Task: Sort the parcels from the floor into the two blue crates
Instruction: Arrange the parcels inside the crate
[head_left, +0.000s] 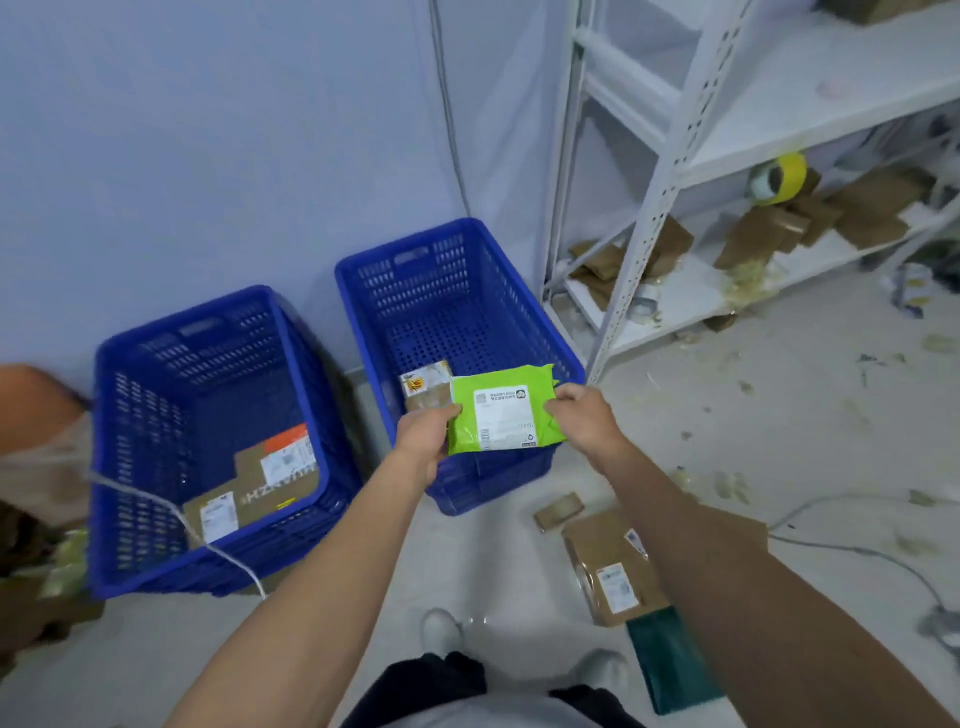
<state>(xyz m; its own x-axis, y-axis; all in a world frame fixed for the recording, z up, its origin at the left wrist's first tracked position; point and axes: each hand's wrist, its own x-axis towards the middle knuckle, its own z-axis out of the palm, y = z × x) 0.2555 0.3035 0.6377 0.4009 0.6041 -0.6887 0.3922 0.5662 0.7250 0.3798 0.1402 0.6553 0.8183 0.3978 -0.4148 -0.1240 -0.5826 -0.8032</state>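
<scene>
As left hand (423, 436), right hand (584, 415) fingers clamp green parcel (506, 415), above right crate (363, 338) rim

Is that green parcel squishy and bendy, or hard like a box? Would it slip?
Probably bendy: the green parcel looks like a thin plastic bag, and its edge crumples where the right hand pinches it. Likely light, since that hand and the left hand carry it by its edges alone. Its glossy skin may be a bit slippery.

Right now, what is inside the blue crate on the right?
In the crate a brown parcel lies at the bottom. The green parcel, held by the left hand and right hand, covers its near part and anything beneath.
</scene>
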